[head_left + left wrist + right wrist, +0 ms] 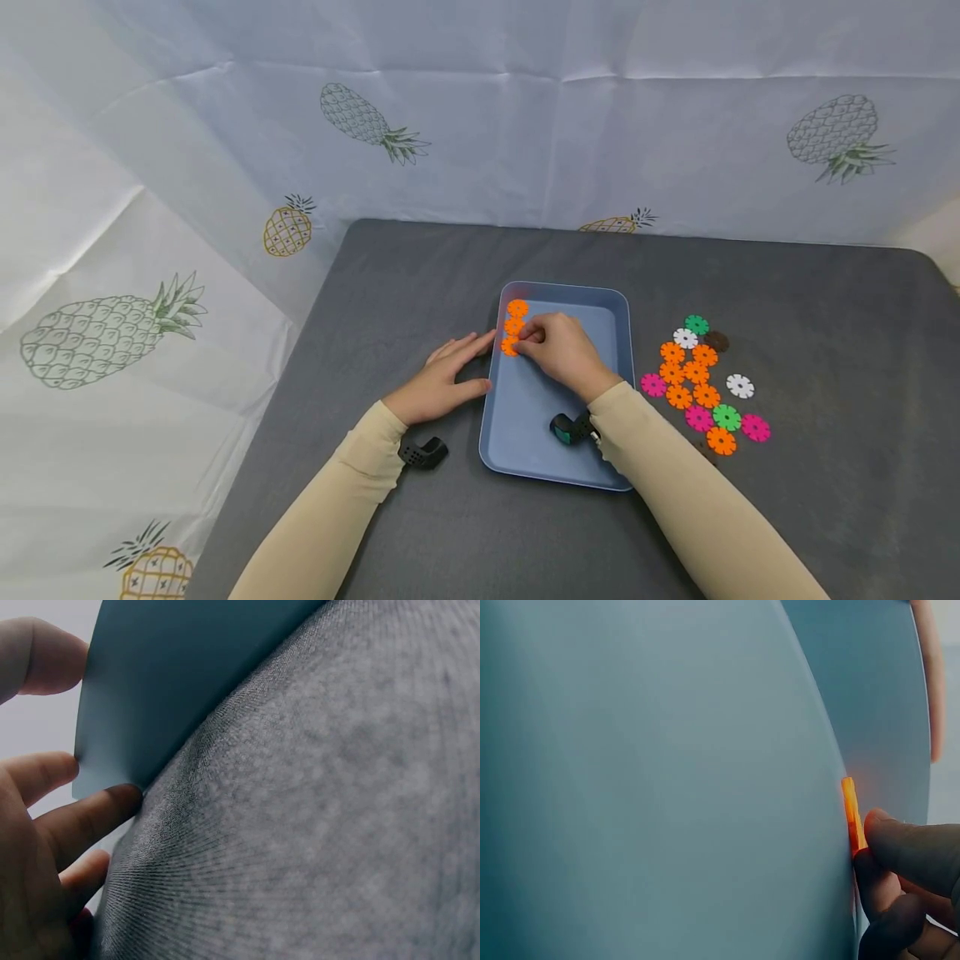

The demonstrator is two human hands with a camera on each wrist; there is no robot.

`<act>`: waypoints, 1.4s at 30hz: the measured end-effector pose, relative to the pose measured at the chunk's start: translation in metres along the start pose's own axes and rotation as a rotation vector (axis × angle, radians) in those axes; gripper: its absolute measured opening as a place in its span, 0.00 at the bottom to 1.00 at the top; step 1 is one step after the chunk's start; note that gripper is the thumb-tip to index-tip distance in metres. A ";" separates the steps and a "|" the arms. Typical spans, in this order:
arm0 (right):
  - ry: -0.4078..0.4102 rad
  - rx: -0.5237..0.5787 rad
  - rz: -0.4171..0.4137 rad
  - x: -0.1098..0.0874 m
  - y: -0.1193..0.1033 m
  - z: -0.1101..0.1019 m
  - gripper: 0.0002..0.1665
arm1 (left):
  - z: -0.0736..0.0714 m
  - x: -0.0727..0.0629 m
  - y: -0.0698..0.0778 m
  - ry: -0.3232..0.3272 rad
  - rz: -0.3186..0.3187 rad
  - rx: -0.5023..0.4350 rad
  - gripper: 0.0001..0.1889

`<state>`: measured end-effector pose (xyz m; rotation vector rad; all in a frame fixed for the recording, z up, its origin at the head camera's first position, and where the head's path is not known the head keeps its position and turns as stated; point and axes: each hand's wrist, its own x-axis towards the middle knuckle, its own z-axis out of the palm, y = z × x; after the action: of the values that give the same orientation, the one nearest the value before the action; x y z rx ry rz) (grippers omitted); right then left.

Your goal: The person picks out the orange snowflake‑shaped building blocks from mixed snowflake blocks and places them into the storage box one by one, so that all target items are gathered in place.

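My right hand [558, 350] is inside the blue tray [555, 462], its thumb and a finger pinching the edge of an orange notched disc [853, 814] low against the tray's left side. In the head view that orange disc [509, 346] is the nearest of a short column along the left wall; two more orange discs [517, 308] lie beyond it. Fingers spread and fairly straight, my left hand [441, 385] touches the outside of the tray's left wall. The left wrist view has its fingertips [124, 796] against the tray's outer side [172, 682].
Right of the tray, a loose group of notched discs lies on the grey cloth: several orange discs [696, 372], pink discs [698, 418], green discs [726, 417], white discs [740, 386] and a brown disc [717, 341]. A pineapple-print sheet [495, 150] hangs behind the table [420, 275].
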<state>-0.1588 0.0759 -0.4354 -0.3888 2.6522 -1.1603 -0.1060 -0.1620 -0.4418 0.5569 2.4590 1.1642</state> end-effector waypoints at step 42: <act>0.055 0.028 -0.008 -0.050 -0.004 -0.054 0.11 | 0.001 -0.001 0.000 -0.003 0.006 0.005 0.40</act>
<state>-0.1274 0.1268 -0.3918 -0.3683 2.6805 -1.2262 -0.1044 -0.1618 -0.4420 0.5671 2.4598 1.1596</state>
